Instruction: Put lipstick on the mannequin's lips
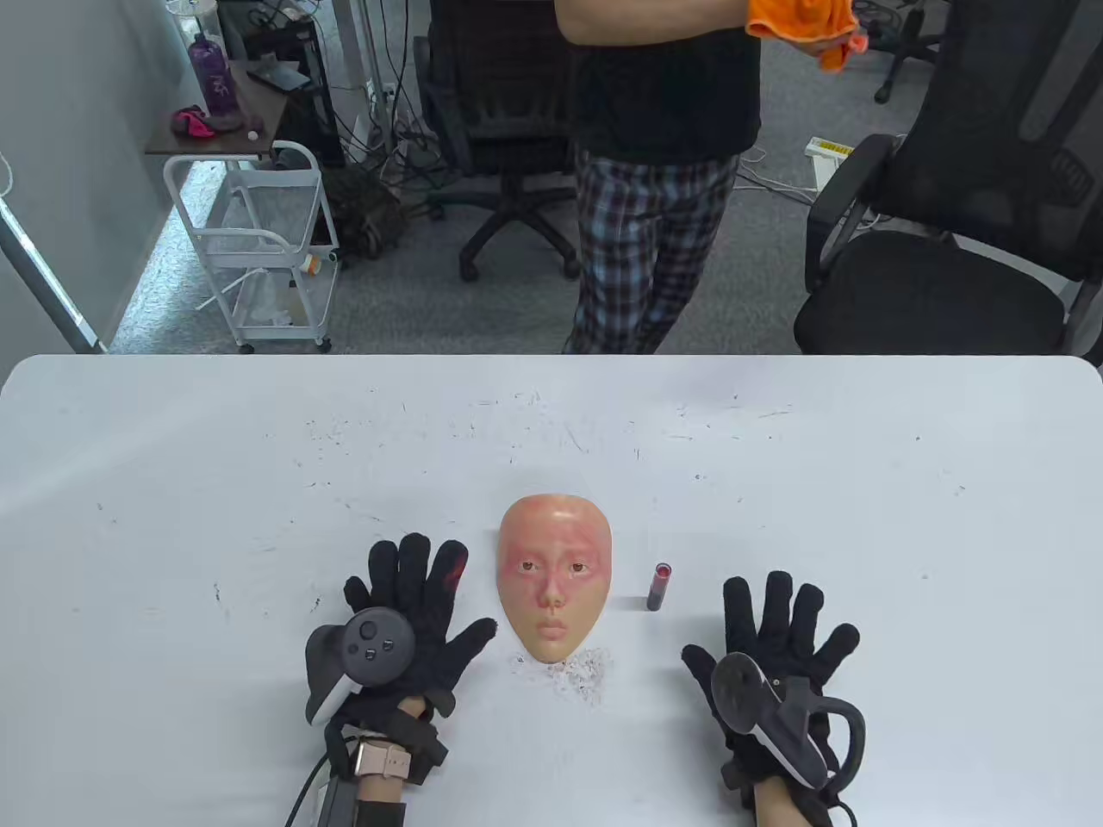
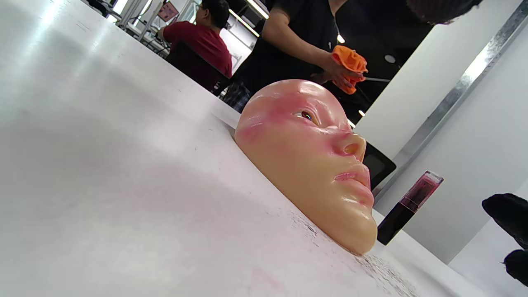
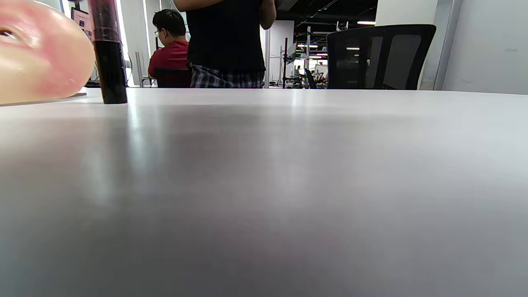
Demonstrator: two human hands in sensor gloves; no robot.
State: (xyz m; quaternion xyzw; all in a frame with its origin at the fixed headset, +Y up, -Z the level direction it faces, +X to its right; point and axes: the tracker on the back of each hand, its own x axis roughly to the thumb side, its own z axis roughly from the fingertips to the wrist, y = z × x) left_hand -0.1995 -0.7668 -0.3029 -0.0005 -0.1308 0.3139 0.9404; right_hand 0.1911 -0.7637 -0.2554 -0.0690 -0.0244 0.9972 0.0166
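A bystander in a black shirt and plaid trousers [image 1: 655, 215] stood beyond the scuffed white table [image 1: 775, 482], holding a crumpled orange cloth [image 1: 806, 26]. A black mesh office chair [image 1: 956, 250] sat to the right, and a white wire trolley [image 1: 258, 250] to the left, beneath a dark side desk bearing a purple water bottle [image 1: 212, 76]. Whitish crumbs [image 1: 579, 674] lay scattered on the near tabletop.

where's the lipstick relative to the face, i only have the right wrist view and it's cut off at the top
Observer: The lipstick stands upright just right of the mannequin face, apart from it.
Operator: is it capped
Observer: Yes, a clear cap; the left wrist view shows it.
Operator: any hand on it
Observer: No. The right hand lies flat, fingers spread, nearer the person than the tube.
Operator: and the left
Observer: The left hand lies flat on the table, left of the face.
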